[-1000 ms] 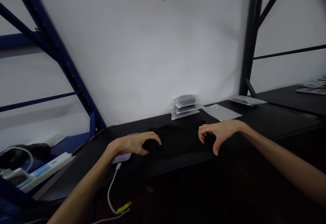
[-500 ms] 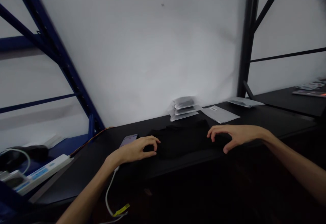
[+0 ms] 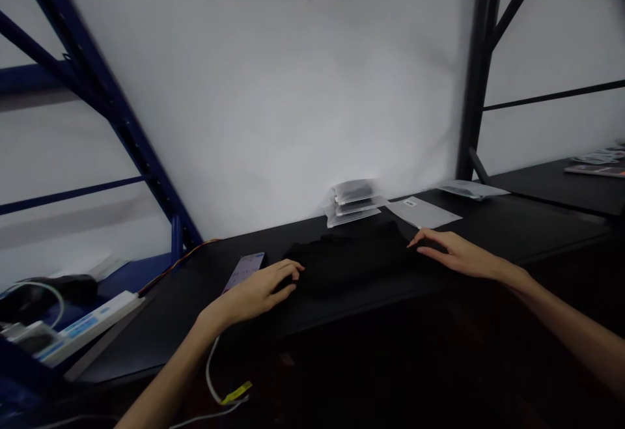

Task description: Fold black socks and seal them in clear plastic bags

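Black cloth (image 3: 354,263): spread near front edge of table (image 3: 170,321) | left hand (image 3: 261,289): at cloth's left end, grip moderately wide | right hand (image 3: 461,253): at right end, grip narrow, cannot tell if pinching | stacked bags (image 3: 354,202): back edge

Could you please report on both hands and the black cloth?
Left hand open at left edge of cloth; right hand at its right edge, grip unclear. Cloth lying on table. Phone partly hidden by left hand.
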`<action>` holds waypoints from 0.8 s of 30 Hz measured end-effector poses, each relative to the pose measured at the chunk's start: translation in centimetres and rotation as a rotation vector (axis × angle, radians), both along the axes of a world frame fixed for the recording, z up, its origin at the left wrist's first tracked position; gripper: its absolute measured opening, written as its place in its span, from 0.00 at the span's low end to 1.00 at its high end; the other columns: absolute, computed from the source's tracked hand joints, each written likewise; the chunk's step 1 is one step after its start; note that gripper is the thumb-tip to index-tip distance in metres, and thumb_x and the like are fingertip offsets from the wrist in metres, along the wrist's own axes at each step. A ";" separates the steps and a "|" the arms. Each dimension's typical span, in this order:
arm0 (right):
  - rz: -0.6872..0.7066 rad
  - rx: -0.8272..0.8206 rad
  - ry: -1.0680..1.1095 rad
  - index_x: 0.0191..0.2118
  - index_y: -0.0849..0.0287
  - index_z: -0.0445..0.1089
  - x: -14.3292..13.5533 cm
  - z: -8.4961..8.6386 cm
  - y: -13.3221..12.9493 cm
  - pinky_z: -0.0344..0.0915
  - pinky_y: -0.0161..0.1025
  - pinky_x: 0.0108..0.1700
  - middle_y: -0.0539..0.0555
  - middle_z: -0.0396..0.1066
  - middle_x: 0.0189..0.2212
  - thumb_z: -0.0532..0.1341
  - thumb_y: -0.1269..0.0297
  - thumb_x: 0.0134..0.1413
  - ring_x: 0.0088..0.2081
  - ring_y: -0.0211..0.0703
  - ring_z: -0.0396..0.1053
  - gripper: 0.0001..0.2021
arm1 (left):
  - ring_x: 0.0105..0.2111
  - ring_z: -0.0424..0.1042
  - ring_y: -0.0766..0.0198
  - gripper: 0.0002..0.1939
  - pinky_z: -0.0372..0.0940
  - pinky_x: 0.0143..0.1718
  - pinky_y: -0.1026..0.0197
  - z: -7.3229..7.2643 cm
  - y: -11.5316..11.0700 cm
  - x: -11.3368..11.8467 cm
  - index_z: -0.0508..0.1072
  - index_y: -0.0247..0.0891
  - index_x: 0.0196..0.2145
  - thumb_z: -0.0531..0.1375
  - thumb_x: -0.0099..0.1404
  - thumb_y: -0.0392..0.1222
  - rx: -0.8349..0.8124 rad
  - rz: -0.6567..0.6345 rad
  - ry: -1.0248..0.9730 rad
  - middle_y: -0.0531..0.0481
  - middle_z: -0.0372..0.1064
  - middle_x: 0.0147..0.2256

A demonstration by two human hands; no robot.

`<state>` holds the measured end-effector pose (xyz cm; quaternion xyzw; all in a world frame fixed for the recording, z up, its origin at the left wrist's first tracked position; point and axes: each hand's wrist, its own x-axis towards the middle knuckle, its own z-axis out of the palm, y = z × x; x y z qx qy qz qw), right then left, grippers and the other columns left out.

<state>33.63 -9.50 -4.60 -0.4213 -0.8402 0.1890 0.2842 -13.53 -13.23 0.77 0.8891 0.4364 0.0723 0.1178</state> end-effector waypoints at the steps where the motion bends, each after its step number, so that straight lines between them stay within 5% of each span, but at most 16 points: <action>1: -0.035 0.020 0.011 0.51 0.51 0.68 -0.1 -0.1 -0.1 0.65 0.48 0.48 0.56 0.74 0.44 0.53 0.45 0.69 0.43 0.51 0.71 0.18 | 0.58 0.68 0.55 0.15 0.62 0.59 0.54 0.0 -0.1 0.1 0.68 0.46 0.54 0.50 0.76 0.51 -0.003 0.019 -0.014 0.48 0.65 0.61; 6: -0.187 0.063 0.027 0.50 0.53 0.62 -0.6 -0.6 0.9 0.64 0.46 0.38 0.52 0.69 0.31 0.48 0.45 0.71 0.31 0.49 0.68 0.18 | 0.41 0.74 0.56 0.16 0.63 0.44 0.55 0.1 0.5 0.9 0.63 0.43 0.52 0.44 0.77 0.53 0.065 0.163 -0.012 0.47 0.73 0.43; 12: -0.358 0.023 0.028 0.52 0.55 0.59 -1.9 -1.2 5.1 0.63 0.46 0.33 0.51 0.68 0.24 0.46 0.46 0.69 0.25 0.48 0.69 0.20 | 0.29 0.70 0.57 0.12 0.58 0.35 0.57 -0.1 3.7 2.0 0.58 0.44 0.45 0.42 0.76 0.51 0.152 0.304 -0.077 0.53 0.66 0.29; 19: -0.429 -0.121 -0.150 0.48 0.58 0.62 -3.6 -0.1 8.7 0.58 0.44 0.24 0.54 0.69 0.24 0.47 0.52 0.68 0.17 0.41 0.63 0.16 | 0.28 0.69 0.57 0.08 0.55 0.33 0.58 -0.5 7.8 2.3 0.60 0.43 0.42 0.47 0.73 0.48 0.134 0.399 -0.057 0.52 0.66 0.28; 24: -0.417 -0.006 -0.255 0.40 0.58 0.66 -3.8 -0.8 10.2 0.62 0.47 0.30 0.60 0.73 0.32 0.53 0.56 0.64 0.27 0.47 0.69 0.11 | 0.32 0.72 0.56 0.07 0.59 0.36 0.57 -1.7 9.9 2.5 0.64 0.41 0.41 0.51 0.71 0.45 0.118 0.423 0.080 0.48 0.71 0.32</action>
